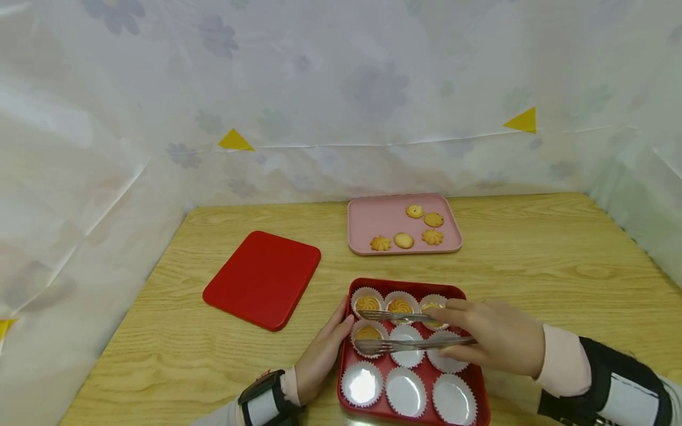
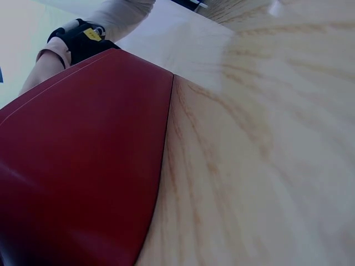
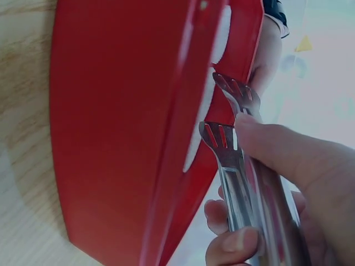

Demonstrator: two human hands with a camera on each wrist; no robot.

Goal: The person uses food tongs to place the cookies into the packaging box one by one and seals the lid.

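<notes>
My right hand (image 1: 498, 337) grips metal tongs (image 3: 236, 177) with slotted ends, thumb on one arm and fingers on the other. The tongs' two arms stand apart above a red box (image 1: 348, 399). Below one tip lies a cookie (image 1: 367, 333) in the left paper cup of the middle row. Two swirled cookies (image 1: 399, 306) sit in cups of the far row; a third cup there is partly covered by the right hand. My left hand (image 1: 319, 358) rests against the box's left wall, fingers mostly straight along it. Its fingers do not show in the left wrist view.
A pink tray (image 1: 367, 219) holding several cookies (image 1: 404, 240) stands behind the box. Left of the box lies a flat red lid (image 1: 263, 278). Several white paper cups (image 1: 406, 391) in the box show no cookie. Patterned sheeting (image 1: 319, 89) borders the wooden table (image 1: 160, 331).
</notes>
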